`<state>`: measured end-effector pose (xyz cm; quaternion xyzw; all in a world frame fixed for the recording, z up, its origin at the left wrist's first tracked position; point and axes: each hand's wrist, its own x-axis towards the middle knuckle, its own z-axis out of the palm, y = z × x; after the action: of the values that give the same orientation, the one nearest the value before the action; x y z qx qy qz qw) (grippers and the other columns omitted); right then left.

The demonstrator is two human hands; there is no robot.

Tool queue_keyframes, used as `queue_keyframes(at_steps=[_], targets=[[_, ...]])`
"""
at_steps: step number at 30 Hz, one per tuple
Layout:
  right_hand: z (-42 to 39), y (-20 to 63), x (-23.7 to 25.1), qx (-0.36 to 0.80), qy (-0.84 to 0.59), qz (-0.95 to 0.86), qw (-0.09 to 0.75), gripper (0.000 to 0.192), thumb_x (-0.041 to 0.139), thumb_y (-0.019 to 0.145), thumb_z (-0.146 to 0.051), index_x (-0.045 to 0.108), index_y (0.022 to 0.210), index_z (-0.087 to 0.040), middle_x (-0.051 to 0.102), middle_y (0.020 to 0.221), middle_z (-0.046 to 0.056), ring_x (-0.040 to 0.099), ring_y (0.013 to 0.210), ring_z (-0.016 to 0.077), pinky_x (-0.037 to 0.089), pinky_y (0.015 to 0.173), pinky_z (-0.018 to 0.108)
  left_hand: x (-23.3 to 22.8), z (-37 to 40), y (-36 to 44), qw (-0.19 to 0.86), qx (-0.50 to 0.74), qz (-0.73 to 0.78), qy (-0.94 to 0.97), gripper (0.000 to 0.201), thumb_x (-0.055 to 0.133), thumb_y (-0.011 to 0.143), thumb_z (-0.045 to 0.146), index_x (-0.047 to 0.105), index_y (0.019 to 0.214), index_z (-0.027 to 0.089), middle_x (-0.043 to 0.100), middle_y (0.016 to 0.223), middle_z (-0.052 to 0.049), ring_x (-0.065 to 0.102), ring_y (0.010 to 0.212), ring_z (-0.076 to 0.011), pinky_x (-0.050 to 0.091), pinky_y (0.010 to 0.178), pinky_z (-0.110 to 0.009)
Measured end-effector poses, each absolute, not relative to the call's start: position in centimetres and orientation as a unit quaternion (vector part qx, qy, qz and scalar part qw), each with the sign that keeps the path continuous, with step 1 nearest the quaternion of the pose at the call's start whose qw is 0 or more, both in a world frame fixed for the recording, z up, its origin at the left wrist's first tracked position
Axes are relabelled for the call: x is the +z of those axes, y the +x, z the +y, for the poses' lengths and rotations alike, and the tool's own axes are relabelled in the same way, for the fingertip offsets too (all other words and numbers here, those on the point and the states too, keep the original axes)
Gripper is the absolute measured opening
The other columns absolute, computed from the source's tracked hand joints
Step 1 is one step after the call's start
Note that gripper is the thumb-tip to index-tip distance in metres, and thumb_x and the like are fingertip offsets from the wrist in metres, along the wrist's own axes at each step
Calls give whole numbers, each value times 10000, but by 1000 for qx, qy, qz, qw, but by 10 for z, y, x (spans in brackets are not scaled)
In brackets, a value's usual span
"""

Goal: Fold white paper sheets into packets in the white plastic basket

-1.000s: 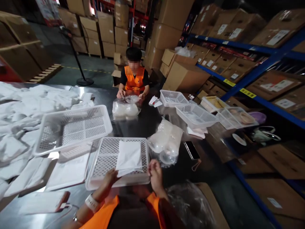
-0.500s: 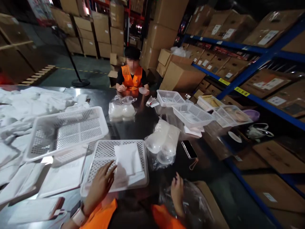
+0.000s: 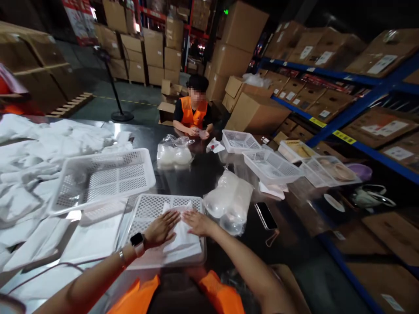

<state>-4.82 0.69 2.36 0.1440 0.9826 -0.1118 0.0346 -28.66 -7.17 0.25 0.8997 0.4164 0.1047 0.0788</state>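
Both of my hands lie on a folded white cloth (image 3: 185, 242), near its upper part. My left hand (image 3: 163, 228) is flat with fingers stretched out, a watch on its wrist. Opposite it, my right hand (image 3: 197, 221) also rests flat, its fingertips close to those of the left. Beneath the cloth is a white perforated plastic basket (image 3: 144, 208) in front of me. Just right of the basket sits a clear plastic bag (image 3: 231, 198) holding translucent rounded items.
A larger white basket (image 3: 106, 174) and heaped white cloths (image 3: 29, 152) occupy the left. Across the table a co-worker (image 3: 193, 111) in an orange vest handles a small translucent thing. A phone (image 3: 266, 216), more baskets (image 3: 273, 165) and blue shelving (image 3: 294, 107) are on the right.
My right hand has moved left and forward from beside the basket onto the cloth. My left hand has shifted right onto it. The co-worker's hands have come together.
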Motion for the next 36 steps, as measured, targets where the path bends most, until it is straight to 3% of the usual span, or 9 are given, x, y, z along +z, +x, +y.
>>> queue_keyframes(at_steps=[4, 8, 12, 15, 18, 23, 28, 32, 36], targets=[[10, -30, 24, -113, 102, 987, 47, 642, 589, 850, -211, 423, 1455, -76, 423, 1495, 203, 326, 1440, 260, 294, 1173, 453, 11, -69, -301, 107, 117, 364, 918, 640, 481, 885, 229, 336, 1504, 155, 413, 1525, -153, 384, 1415, -282, 295, 1171, -496], [11, -12, 30, -108, 25, 992, 65, 727, 667, 749, -194, 463, 1446, -223, 388, 1535, 148, 259, 1460, 329, 295, 1145, 556, 21, -76, -323, 116, 124, 276, 946, 747, 482, 848, 131, 226, 1543, 222, 396, 1545, -84, 361, 1430, -232, 264, 1198, -446], [3, -3, 18, -87, 23, 995, 52, 608, 625, 821, -250, 496, 1413, -303, 405, 1534, 104, 267, 1453, 346, 302, 1114, 611, 11, -95, -327, 17, 129, 267, 955, 608, 436, 931, 98, 336, 1498, 293, 490, 1488, -59, 425, 1391, -225, 311, 1174, -463], [-6, -4, -3, -63, 20, 998, 21, 534, 600, 866, -332, 516, 1394, -310, 436, 1515, 102, 293, 1433, 382, 304, 1088, 654, -3, -106, -317, -66, 167, 290, 940, 511, 498, 927, 122, 465, 1418, 258, 547, 1435, -102, 449, 1369, -291, 343, 1137, -543], [-13, -3, -20, -40, 16, 999, -23, 506, 586, 886, -345, 521, 1387, -299, 462, 1493, 117, 300, 1430, 382, 292, 1081, 674, -12, -108, -312, -86, 196, 301, 929, 471, 521, 916, 128, 514, 1373, 240, 585, 1393, -105, 442, 1372, -303, 334, 1137, -570], [-18, 3, -22, -52, -9, 998, -30, 623, 582, 860, -464, 467, 1434, -251, 360, 1552, 148, 199, 1462, 399, 218, 1104, 694, -8, -103, -324, 64, 219, 300, 926, 516, 495, 920, 212, 448, 1434, 224, 526, 1455, -105, 368, 1425, -256, 255, 1193, -534], [-23, 0, -11, -89, 21, 995, -40, 680, 618, 791, -356, 457, 1439, -225, 408, 1522, 160, 219, 1450, 424, 237, 1075, 738, 1, -98, -333, 231, 229, 322, 889, 536, 321, 975, 403, 407, 1471, 220, 463, 1506, -97, 359, 1432, -231, 194, 1219, -513], [-33, -7, -12, -139, 84, 983, -83, 468, 571, 844, -272, 584, 1312, -299, 552, 1415, 106, 332, 1421, 372, 256, 1086, 723, 2, -99, -333, 284, 235, 336, 867, 582, 289, 968, 505, 448, 1446, 213, 481, 1492, -113, 368, 1427, -242, 180, 1218, -531], [-43, -14, -13, -250, 189, 932, -185, 327, 475, 885, -246, 686, 1135, -237, 680, 1239, 92, 469, 1345, 305, 300, 1117, 649, 6, -104, -332, 289, 247, 342, 859, 603, 224, 972, 554, 580, 1326, 220, 516, 1462, -125, 417, 1395, -254, 203, 1207, -534]])
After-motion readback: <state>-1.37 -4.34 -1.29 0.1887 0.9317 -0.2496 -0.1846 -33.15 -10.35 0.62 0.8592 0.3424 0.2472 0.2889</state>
